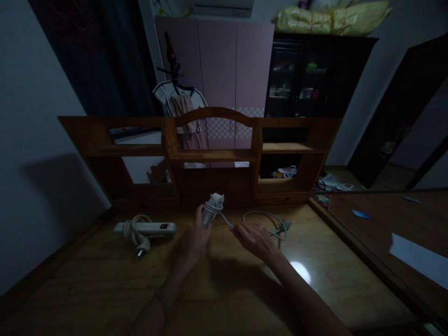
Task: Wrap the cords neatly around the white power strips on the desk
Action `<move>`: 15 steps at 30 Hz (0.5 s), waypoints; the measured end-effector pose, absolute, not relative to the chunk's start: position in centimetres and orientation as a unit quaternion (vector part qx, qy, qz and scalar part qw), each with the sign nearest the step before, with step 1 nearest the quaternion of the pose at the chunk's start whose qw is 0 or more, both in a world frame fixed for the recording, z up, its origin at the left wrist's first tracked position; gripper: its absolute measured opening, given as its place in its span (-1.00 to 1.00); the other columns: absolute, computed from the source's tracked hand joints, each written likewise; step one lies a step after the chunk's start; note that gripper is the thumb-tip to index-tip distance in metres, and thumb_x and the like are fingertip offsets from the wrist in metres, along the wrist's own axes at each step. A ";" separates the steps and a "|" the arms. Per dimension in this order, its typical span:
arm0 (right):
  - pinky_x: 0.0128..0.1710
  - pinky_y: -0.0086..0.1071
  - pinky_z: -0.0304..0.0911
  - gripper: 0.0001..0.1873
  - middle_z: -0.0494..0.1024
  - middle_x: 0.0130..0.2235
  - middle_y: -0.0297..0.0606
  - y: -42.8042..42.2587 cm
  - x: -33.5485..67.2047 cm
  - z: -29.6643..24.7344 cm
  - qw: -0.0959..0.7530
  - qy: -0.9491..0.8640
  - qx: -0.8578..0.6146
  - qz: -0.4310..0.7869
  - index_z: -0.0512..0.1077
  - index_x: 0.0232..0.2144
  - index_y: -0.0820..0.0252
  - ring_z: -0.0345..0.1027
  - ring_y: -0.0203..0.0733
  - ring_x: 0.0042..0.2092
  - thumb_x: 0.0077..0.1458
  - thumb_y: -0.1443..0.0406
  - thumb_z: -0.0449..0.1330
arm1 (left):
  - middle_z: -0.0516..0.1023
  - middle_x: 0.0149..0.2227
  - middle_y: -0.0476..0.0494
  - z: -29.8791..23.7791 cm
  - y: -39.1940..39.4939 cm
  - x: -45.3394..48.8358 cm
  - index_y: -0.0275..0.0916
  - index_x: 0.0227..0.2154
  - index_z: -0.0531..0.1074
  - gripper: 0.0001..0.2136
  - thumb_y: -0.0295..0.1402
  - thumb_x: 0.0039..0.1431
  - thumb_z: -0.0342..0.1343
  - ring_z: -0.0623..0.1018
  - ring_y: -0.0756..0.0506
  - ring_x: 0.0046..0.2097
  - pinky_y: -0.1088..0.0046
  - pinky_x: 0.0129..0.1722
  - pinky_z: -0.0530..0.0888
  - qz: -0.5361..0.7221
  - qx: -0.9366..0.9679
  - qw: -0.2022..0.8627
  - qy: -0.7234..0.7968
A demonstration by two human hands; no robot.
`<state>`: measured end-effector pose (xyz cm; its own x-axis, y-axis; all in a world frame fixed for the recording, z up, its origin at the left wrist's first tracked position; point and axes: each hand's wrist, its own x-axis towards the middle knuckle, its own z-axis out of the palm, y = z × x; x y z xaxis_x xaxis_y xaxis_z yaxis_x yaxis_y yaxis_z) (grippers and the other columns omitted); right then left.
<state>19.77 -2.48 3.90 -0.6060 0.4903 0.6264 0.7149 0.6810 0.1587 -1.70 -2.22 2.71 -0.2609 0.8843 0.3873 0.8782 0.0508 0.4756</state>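
My left hand [196,235] is closed around a white power strip [209,215], held tilted up above the wooden desk [224,298]. Several turns of its cord circle the strip near the top. From there the cord [227,221] runs to my right hand [255,239], whose fingers are pinched on it. Beyond that hand the rest of the cord loops over the desk, with the plug [286,225] at its right end. To the left lies a second power strip [157,228] with its own cord wound around it and its plug [140,253] toward me.
A wooden shelf unit [213,155] stands along the desk's back edge. At right, past a raised edge, a brown surface holds a white paper [420,256] and a blue card [360,214]. Behind are a pink wardrobe [217,70], a dark cabinet [318,79] and hanging clothes [185,107].
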 end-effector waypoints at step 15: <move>-0.49 -0.37 -0.13 -0.76 0.52 -0.37 -0.29 -2.8 20.0 4.6 0.239 -0.899 -0.335 -0.151 0.38 -0.33 0.18 0.33 -0.30 -0.42 0.27 0.19 0.01 | 0.45 -0.10 -0.20 2.4 -3.6 1.0 -0.11 0.18 0.17 -0.51 -0.51 0.18 -0.03 0.38 -0.20 -0.01 0.09 0.09 0.22 0.170 0.821 -0.199 0.507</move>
